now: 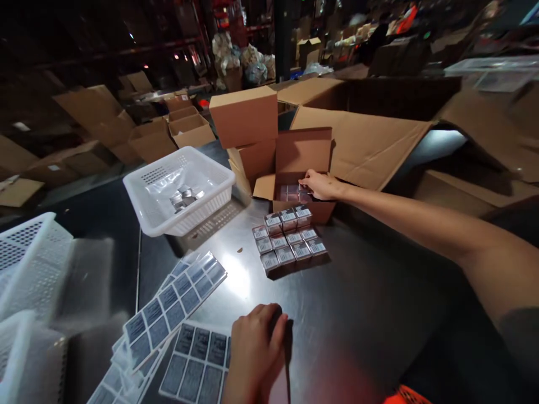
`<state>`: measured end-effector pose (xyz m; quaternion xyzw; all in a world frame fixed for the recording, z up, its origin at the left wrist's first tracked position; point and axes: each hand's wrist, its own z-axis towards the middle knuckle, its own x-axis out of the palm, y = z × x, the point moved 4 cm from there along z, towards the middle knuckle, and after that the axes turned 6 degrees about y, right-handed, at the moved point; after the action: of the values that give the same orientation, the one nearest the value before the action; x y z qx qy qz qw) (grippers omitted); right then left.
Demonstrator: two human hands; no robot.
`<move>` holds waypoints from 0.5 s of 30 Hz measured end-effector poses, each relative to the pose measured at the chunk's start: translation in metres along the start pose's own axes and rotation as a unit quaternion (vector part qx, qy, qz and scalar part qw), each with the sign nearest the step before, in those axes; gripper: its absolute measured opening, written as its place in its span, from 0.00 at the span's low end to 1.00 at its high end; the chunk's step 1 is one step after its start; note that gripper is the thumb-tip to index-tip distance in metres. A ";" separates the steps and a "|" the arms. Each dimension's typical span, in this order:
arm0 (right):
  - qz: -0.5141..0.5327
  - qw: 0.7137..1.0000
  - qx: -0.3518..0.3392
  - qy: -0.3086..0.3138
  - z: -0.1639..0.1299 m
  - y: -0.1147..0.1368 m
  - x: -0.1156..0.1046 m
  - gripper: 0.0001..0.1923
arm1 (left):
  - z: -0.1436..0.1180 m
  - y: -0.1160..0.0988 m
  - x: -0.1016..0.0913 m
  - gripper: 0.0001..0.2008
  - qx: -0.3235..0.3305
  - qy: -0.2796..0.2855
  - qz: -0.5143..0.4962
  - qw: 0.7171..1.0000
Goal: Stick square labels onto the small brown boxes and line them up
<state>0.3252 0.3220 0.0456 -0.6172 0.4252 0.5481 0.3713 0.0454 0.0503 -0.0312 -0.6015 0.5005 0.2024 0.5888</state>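
Observation:
My right hand point(320, 185) reaches into an open brown carton point(304, 148), its fingers pinched on a small box point(304, 193) at the top of the packed layer inside. In front of the carton, several small boxes with white barcode labels point(290, 241) stand in a block on the metal table point(345, 314). My left hand point(255, 345) is low in the view with curled fingers, over the right end of a sheet of dark printed stickers point(196, 359). A pale pinkish surface shows under its wrist; what the fingers hold is hidden.
A white plastic basket point(181, 216) with a few silver-lidded pieces point(184, 196) stands at the back left. More sticker sheets point(172, 303) overlap at left, beside other white baskets point(31, 264). A large open carton point(362, 140) is behind at right.

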 end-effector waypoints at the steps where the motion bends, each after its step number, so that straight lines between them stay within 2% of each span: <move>1: 0.007 1.000 -0.002 0.010 0.000 0.002 -0.001 0.15 | 0.000 0.002 0.000 0.14 0.005 -0.015 -0.001 1.000; 3: 0.026 0.999 0.000 0.026 -0.002 0.005 -0.010 0.16 | 0.001 0.004 -0.003 0.15 0.014 -0.051 0.003 0.999; 5: 0.052 0.999 -0.003 0.010 -0.012 0.011 -0.027 0.20 | 0.001 0.003 -0.011 0.15 0.014 -0.110 0.010 0.994; 7: 0.076 0.996 -0.008 -0.041 -0.037 0.027 -0.043 0.25 | 0.001 -0.003 -0.028 0.16 0.001 -0.207 0.011 0.978; 10: 0.156 0.974 -0.053 -0.155 -0.093 0.078 -0.047 0.24 | 0.004 -0.024 -0.059 0.18 -0.022 -0.353 -0.010 0.935; 11: 0.255 0.939 -0.111 -0.201 -0.114 0.099 -0.044 0.22 | 0.007 -0.032 -0.068 0.19 -0.019 -0.376 -0.022 0.926; 12: 0.338 0.900 -0.186 -0.205 -0.133 0.123 -0.036 0.23 | 0.010 -0.042 -0.076 0.20 0.002 -0.399 -0.032 0.917; 13: 0.391 0.867 -0.250 -0.182 -0.149 0.145 -0.026 0.27 | 0.013 -0.050 -0.082 0.21 0.027 -0.408 -0.041 0.912; 15: 0.466 0.822 -0.295 -0.142 -0.168 0.176 -0.004 0.27 | 0.018 -0.063 -0.089 0.22 0.072 -0.413 -0.053 0.906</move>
<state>0.2218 0.1033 0.0716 -0.3409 0.4226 0.8367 -0.0716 0.0676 0.0871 0.0703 -0.4457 0.1929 0.3650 0.7943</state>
